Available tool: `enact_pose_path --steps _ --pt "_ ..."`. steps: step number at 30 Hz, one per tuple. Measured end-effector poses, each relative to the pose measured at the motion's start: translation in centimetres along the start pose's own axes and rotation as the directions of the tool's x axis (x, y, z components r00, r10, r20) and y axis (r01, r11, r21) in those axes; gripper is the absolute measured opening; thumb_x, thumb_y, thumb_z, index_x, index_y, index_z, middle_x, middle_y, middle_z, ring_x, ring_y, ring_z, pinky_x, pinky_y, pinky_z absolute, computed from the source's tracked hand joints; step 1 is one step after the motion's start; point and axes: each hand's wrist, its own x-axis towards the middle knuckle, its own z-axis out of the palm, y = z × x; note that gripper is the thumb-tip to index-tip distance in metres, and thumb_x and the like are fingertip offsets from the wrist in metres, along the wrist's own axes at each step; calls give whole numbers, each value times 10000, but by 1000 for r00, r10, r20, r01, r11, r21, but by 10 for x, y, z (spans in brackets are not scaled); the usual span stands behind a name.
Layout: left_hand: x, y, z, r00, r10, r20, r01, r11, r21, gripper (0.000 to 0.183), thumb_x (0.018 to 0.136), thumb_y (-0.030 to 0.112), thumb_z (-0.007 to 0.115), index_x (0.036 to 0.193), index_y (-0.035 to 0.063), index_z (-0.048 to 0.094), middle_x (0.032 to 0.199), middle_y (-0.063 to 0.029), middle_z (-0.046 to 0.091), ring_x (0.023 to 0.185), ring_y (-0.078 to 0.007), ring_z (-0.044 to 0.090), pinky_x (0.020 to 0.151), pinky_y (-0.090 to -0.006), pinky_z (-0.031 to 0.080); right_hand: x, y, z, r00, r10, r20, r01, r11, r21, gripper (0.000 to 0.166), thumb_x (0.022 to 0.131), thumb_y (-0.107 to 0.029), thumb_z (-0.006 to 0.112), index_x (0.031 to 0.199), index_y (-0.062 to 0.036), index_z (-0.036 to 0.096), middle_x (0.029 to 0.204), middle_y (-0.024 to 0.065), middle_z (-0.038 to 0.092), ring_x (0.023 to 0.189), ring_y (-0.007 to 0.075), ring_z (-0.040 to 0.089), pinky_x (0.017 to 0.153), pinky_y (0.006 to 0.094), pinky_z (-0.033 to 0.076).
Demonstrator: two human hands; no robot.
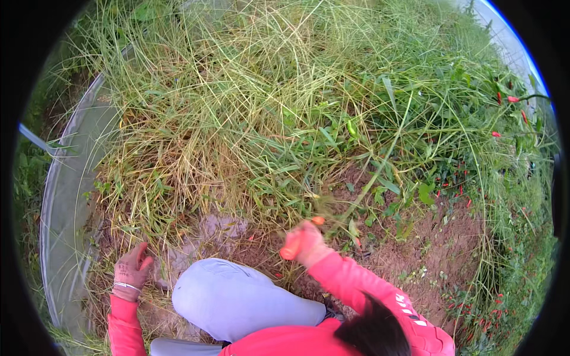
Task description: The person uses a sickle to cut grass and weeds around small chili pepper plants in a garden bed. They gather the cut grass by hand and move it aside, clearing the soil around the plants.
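Note:
My right hand (306,244) is closed around the orange handle (290,252) of a hand tool, just above bare brown soil. The tool's working end is blurred among the grass and cannot be made out. On the left, my left hand (133,267) hovers beside the edge of the dry grass (200,164), its thumb and fingers apart and nothing visible in it. A white band (127,285) circles that wrist. Tall green and straw-coloured weeds (285,89) stand in front of me, with one thick stem (374,182) leaning towards my right hand.
My bent knee in light trousers (222,289) lies between my hands. Pepper plants with small red chillies (487,318) line the right side; a green chilli (352,129) hangs among the weeds. Grey sheeting (73,178) with a pale edge curves along the left. Bare soil (423,240) shows at right.

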Motion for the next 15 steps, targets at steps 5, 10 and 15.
enact_pose_path --steps 5,10,15 --pt "-6 37 -18 997 77 11 -77 997 -11 391 775 213 660 1117 58 550 832 -134 622 761 -311 602 686 -383 476 -70 111 186 787 139 601 -225 972 69 221 908 -277 537 806 -114 429 641 31 449 573 196 469 544 354 467" --pt "15 68 -15 992 129 7 -129 992 14 361 785 237 655 1081 45 578 827 -140 624 756 -309 606 700 -387 479 17 52 247 768 -61 638 131 989 -63 243 922 -301 514 823 -98 423 612 17 447 512 164 461 500 317 471" --pt "49 67 5 950 309 47 -311 949 46 388 786 295 651 1091 66 577 878 -120 640 810 -295 615 717 -394 483 61 7 104 888 269 372 -4 816 -579 334 852 -373 579 670 -130 439 532 -17 407 445 140 402 416 288 356"
